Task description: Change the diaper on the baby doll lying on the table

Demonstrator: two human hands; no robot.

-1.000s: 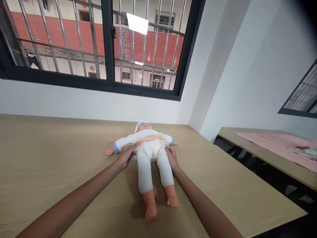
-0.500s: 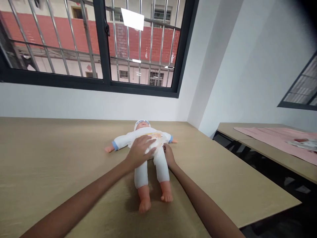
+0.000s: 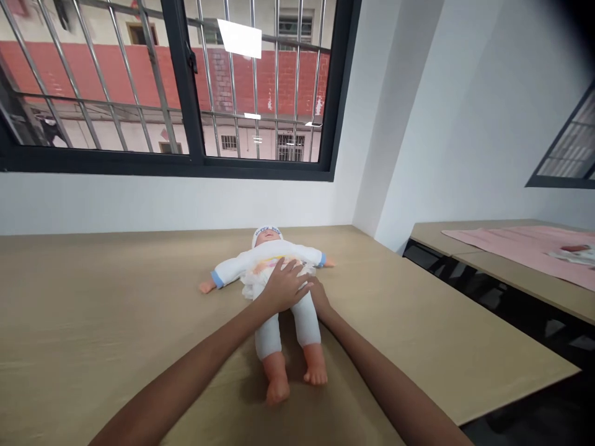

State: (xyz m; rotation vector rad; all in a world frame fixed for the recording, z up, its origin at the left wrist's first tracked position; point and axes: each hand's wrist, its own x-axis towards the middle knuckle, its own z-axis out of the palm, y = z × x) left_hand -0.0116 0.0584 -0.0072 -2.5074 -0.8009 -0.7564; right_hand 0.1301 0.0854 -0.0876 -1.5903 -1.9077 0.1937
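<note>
A baby doll (image 3: pixel 304 319) in a white outfit with blue cuffs and a printed white cap lies on its back on the wooden table (image 3: pixel 116 297), feet toward me. Across its waist rests my left hand (image 3: pixel 284 286), fingers spread, touching the doll's clothes. My right hand (image 3: pixel 320 297) is against the doll's hip on the right side, its fingers partly hidden behind my left hand and the doll. A ruffled white edge of the top shows beside my left wrist.
A barred window (image 3: pixel 260 93) is in the wall behind the table. To the right, past a dark gap, a second table (image 3: pixel 488 263) bears a pink cloth (image 3: pixel 502 238) with a whitish item on it.
My left hand has moved right across the doll's waist, close to my right hand, uncovering the ruffled edge on the left. The whole view has shifted slightly.
</note>
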